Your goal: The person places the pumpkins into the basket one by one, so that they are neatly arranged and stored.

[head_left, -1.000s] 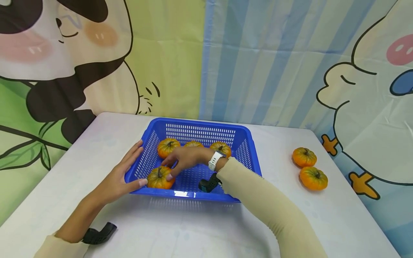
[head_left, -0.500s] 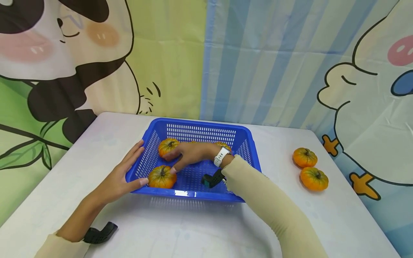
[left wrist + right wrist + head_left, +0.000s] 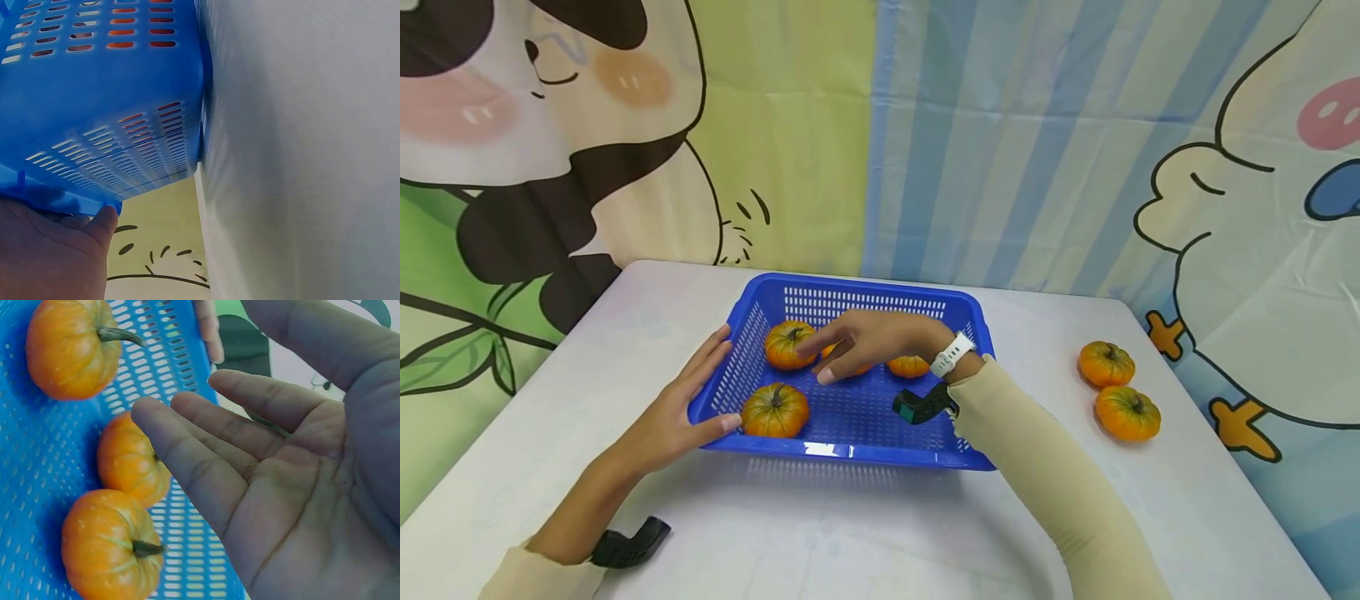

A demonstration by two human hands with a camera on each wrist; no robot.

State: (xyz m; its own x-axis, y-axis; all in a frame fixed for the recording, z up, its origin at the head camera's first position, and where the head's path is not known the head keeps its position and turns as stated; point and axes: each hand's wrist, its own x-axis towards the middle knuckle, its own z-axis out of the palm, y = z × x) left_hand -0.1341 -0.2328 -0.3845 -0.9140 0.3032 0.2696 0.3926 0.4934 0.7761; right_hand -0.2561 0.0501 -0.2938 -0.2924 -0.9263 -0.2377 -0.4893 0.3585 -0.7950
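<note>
A blue plastic basket (image 3: pixel 880 456) holds several small orange pumpkins. One pumpkin (image 3: pixel 775 411) sits in its front left corner, another pumpkin (image 3: pixel 786 346) at the back left. My right hand (image 3: pixel 880 340) hovers over the basket with nothing in its grasp, partly covering the middle pumpkin (image 3: pixel 859 369) and the right-hand pumpkin (image 3: pixel 910 367). In the right wrist view the palm and loosely spread fingers (image 3: pixel 200 469) show, beside pumpkins. My left hand (image 3: pixel 673 417) rests along the basket's left rim, its thumb at the front corner; in the left wrist view its fingers (image 3: pixel 103 225) touch the rim.
Two more pumpkins lie on the white table at the right, one pumpkin (image 3: pixel 1107 364) behind the other pumpkin (image 3: pixel 1128 414). A printed curtain (image 3: pixel 1000 150) hangs behind the table (image 3: pixel 820 533). Black devices are strapped at both wrists.
My right hand has let go of the front left pumpkin and moved up and to the right, away from it. The left hand stays on the basket rim.
</note>
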